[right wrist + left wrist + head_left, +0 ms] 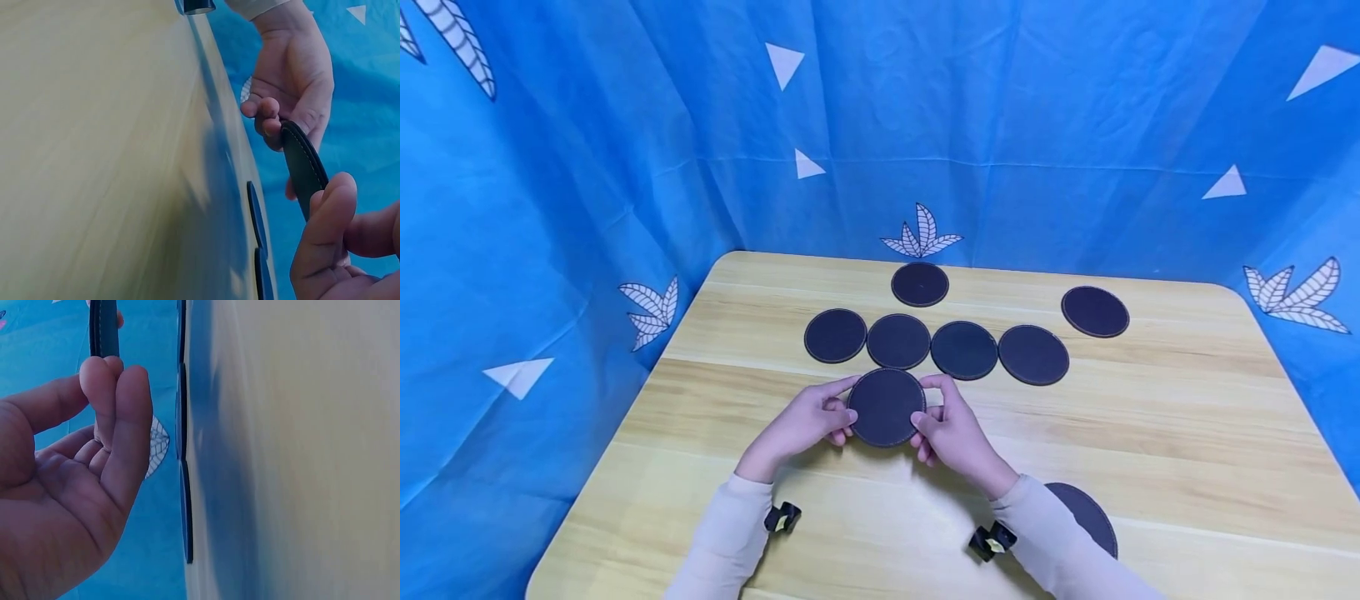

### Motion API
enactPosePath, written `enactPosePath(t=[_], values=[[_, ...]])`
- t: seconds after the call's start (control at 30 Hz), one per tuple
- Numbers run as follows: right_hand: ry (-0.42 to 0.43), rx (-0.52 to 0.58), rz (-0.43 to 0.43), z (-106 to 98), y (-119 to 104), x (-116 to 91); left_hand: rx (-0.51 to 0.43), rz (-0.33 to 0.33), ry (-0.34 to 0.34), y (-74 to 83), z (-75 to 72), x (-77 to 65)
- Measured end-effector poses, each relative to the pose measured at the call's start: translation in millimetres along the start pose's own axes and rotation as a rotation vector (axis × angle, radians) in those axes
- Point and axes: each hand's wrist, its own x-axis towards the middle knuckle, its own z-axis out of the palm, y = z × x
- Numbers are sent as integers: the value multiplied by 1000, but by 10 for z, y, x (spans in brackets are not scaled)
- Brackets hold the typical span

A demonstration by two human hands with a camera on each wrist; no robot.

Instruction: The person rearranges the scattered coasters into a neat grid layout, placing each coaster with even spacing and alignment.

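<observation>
Between my two hands is a round dark coaster with a stitched rim, held above the wooden table. My left hand pinches its left edge, thumb on the upper face. On the opposite edge, my right hand grips it the same way. Seen edge-on in the left wrist view, the coaster stands off from the tabletop. The right wrist view shows the coaster tilted, with both hands on it. Just beyond it lies a row of several like coasters, including one coaster directly behind.
Behind the row lies a coaster near the table's back edge, and another coaster sits at back right. My right sleeve partly covers a coaster at the front. A blue patterned curtain hangs behind the wooden table.
</observation>
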Motion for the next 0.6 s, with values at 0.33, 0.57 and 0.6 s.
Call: enactPosePath(t=[0.33, 0.57, 0.6], values=[[-7, 3, -5, 162, 12, 110, -15, -5, 5, -82, -146, -72], [-30, -14, -21, 268, 21, 201, -25, -6, 36, -108, -246, -121], [-38, -16, -21, 285, 22, 215, -27, -12, 42, -115, -261, -125]])
